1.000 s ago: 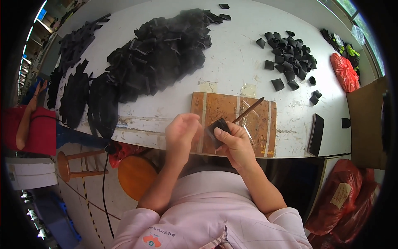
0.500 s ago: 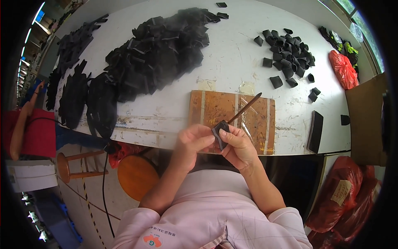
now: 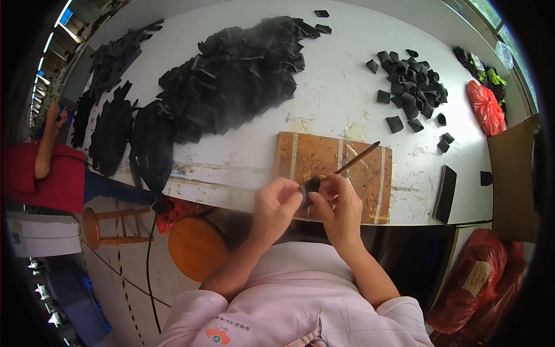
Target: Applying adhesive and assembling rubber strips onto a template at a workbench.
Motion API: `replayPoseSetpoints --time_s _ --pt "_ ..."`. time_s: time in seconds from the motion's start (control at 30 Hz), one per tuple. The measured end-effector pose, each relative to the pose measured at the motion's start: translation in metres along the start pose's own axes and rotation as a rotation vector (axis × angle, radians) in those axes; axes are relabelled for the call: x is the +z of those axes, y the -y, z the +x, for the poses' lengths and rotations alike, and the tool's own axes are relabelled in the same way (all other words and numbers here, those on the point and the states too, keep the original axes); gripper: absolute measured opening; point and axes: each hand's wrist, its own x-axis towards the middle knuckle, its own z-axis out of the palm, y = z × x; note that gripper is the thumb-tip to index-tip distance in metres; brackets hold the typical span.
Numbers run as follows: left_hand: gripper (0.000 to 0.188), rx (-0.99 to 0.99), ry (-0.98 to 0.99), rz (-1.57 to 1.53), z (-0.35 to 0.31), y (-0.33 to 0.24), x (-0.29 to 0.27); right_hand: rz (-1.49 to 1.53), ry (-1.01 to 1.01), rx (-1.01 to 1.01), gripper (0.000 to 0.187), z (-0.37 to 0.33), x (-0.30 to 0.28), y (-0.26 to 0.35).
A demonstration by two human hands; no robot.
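Note:
Between my hands, over the front edge of an orange-brown board (image 3: 315,151), is a small black fabric piece (image 3: 311,186). My left hand (image 3: 276,203) pinches its left side between thumb and fingertips. My right hand (image 3: 341,208) is closed on the piece's right side, with the thumb low on it. A thin brown stick with a dark pointed tip (image 3: 359,157) juts up and right from my right hand's fingers; its other end is hidden. To the far right lies a pile of small black fabric loops (image 3: 411,81).
A large heap of black fabric pieces (image 3: 231,75) covers the table's left half, with bundles (image 3: 151,144) beside it. A dark flat phone-like slab (image 3: 444,194) lies near the right front edge. Red bags (image 3: 473,280) and a round stool (image 3: 198,247) stand below; a co-worker's arm (image 3: 46,141) is at left.
The view has shifted, so the table things sit further right and slightly lower. My right fingers have lifted and curled over the black piece, which is turned and shows less of its face.

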Motion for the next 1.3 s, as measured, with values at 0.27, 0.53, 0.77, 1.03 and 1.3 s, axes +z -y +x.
replayPoseSetpoints --time_s 0.27,0.53,0.77,1.03,1.3 --pt "0.011 0.451 -0.171 0.396 -0.012 0.0 0.023 0.107 0.01 -0.181 0.007 -0.002 -0.007 0.009" --pt "0.015 -0.287 0.19 -0.803 0.005 -0.004 0.012 0.81 0.105 0.386 0.001 0.003 -0.009 -0.009" --pt "0.016 0.269 -0.147 -0.085 -0.006 -0.015 0.034 1.511 0.608 0.707 0.011 0.006 -0.029 -0.022" --pt "0.023 -0.146 0.383 -0.805 0.01 -0.06 0.023 0.935 0.491 0.334 0.029 0.028 -0.081 0.031" --pt "0.042 -0.006 0.959 -1.152 0.019 -0.119 0.023 0.642 0.324 -0.273 0.027 0.058 -0.117 0.092"
